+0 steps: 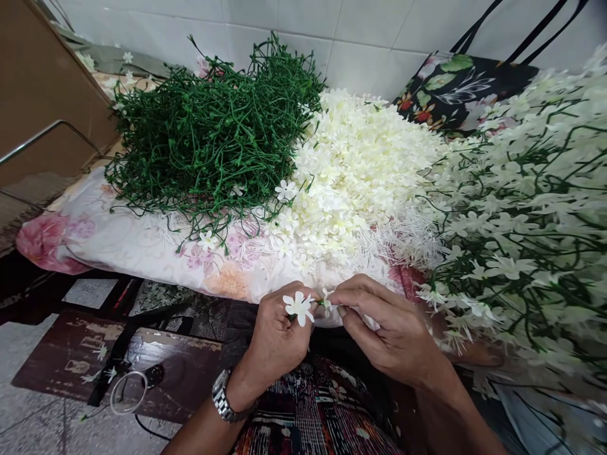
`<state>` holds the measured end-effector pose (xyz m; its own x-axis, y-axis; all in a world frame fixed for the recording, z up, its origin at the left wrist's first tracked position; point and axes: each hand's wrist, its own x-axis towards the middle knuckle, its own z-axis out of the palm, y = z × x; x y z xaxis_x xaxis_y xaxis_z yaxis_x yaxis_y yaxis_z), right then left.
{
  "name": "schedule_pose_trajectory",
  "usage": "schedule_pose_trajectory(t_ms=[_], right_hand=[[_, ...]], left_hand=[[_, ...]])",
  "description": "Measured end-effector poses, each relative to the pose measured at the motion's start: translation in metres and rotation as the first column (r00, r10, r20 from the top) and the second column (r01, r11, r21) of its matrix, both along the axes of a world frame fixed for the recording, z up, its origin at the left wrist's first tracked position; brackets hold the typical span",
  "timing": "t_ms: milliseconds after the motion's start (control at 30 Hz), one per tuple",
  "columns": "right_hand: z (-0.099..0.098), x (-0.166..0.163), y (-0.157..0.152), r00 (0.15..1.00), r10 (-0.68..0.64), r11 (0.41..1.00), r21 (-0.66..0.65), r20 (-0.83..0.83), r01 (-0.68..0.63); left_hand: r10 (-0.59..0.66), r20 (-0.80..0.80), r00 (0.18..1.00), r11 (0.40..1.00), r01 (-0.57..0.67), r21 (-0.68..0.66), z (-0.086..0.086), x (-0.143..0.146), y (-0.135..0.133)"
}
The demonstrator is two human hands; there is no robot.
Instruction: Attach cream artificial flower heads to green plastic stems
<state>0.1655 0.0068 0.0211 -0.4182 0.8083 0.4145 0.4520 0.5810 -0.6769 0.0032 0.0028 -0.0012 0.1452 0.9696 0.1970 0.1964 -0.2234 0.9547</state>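
Lap: patterned cloth (308, 411) lowest in view, beneath both wrists.
Watch: metal band (222, 395) on the left wrist.
Left hand: left hand (277, 335) curled closed, fingertips pinching a white flower (298, 308) from below; the flower stands clear above the knuckles, petals open toward the camera.
Right hand: right hand (393, 328) with thumb and forefinger pressed narrowly together on a small bloom (327, 303), which sticks out from the fingertips to the left.
Flower and bloom: just beside each other between the two hands; whether they touch cannot be told.
Floor: dark board (71, 354) to the left, a ring (128, 392) lying on it.
Spread: flowered sheet (118, 243) just beyond the hands.
On the sheet: heap of loose white blossoms (360, 170) in the middle, tangle of green stems (213, 133) to its left, touching it.
Right side: mass of flowered sprays (521, 221).
Back: floral bag (455, 88) against a tiled wall (379, 31).
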Motion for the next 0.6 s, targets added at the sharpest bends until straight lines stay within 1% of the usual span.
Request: schedule_pose_trajectory(t_ms=[133,333,467,600], right_hand=[[-0.0004,-0.0007,0.0008,1.000,-0.008,1.000,0.002,-0.003,0.008],[-0.0001,-0.0002,0.0031,1.000,0.023,1.000,-0.003,-0.019,-0.023],[-0.0014,-0.0016,0.0039,0.999,0.002,1.000,0.006,-0.037,-0.001],[-0.0031,-0.0028,0.0032,0.998,-0.028,0.999,0.018,-0.051,0.029]], left_hand=[[-0.012,0.012,1.000,1.000,0.013,-0.027,0.0014,0.0004,0.0001],[-0.017,0.032,0.999,0.999,0.018,-0.048,0.0010,0.0001,-0.0004],[-0.022,0.021,1.000,0.998,0.023,-0.051,-0.0005,-0.0011,-0.0008],[-0.020,0.016,1.000,0.999,0.021,-0.044,0.0022,-0.0009,-0.0010]])
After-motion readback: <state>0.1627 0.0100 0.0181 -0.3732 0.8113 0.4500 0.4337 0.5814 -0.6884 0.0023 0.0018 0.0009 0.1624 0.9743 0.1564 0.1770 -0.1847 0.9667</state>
